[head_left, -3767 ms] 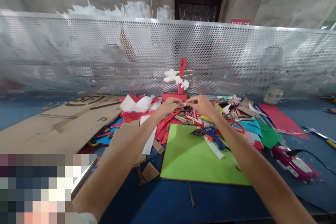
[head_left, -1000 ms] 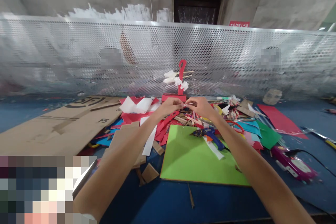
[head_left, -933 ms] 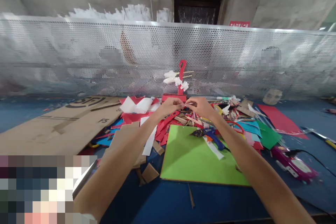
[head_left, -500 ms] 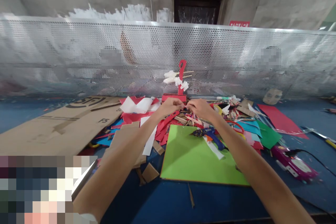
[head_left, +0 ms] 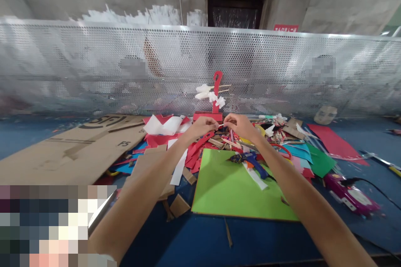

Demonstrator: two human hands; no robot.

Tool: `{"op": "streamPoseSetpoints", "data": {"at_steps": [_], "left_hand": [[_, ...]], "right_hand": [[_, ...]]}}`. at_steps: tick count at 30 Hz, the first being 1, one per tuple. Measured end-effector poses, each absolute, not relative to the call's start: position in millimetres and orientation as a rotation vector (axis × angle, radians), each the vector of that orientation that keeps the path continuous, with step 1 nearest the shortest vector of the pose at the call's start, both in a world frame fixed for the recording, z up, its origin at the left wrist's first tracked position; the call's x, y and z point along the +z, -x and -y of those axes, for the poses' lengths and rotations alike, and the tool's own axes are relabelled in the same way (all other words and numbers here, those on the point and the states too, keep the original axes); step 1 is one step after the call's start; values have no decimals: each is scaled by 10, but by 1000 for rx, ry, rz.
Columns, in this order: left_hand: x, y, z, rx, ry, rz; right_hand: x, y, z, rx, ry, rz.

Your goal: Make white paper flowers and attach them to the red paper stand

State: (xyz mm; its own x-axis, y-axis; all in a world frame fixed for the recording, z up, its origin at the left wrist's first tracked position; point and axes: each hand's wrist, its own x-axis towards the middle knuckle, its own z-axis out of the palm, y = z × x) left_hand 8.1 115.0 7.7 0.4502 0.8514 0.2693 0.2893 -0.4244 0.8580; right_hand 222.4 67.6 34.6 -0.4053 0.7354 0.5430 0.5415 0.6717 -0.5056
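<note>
Both arms reach forward over a pile of coloured paper scraps (head_left: 291,150). My left hand (head_left: 203,126) and my right hand (head_left: 238,125) meet fingertip to fingertip, each pinched on a small white strip (head_left: 221,124) held between them. Just behind the hands stands a red paper model (head_left: 215,91) on a red base, with white tufts on thin sticks. A green sheet (head_left: 232,187) lies under my right forearm, and a blue glue gun (head_left: 250,160) rests on its far edge.
A large flattened cardboard sheet (head_left: 69,146) lies at the left. A perforated metal screen (head_left: 125,66) runs across the back of the blue table (head_left: 203,242). A purple device (head_left: 351,198) with a black cable sits at the right, beside red and green sheets.
The hands stay joined in front of the red model. The fingers shift slightly on the white strip; my right hand closed in toward the left and eased back.
</note>
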Motion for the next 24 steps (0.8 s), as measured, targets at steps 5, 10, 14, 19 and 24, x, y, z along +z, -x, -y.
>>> {"op": "streamPoseSetpoints", "data": {"at_steps": [5, 10, 14, 19, 24], "left_hand": [[79, -84, -1157, 959, -1947, -974], [117, -94, -1117, 982, -1939, -944], [128, -96, -1097, 1000, -1924, -938], [136, -95, -1068, 1010, -1877, -916], [141, -87, -1068, 1010, -1871, -912]], "right_hand": [[266, -2228, -767, 155, 1082, 2152], [193, -2223, -810, 115, 1120, 2153], [228, -2228, -775, 193, 1061, 2104], [310, -2244, -725, 293, 980, 2017], [301, -2242, -737, 246, 998, 2029]]}}
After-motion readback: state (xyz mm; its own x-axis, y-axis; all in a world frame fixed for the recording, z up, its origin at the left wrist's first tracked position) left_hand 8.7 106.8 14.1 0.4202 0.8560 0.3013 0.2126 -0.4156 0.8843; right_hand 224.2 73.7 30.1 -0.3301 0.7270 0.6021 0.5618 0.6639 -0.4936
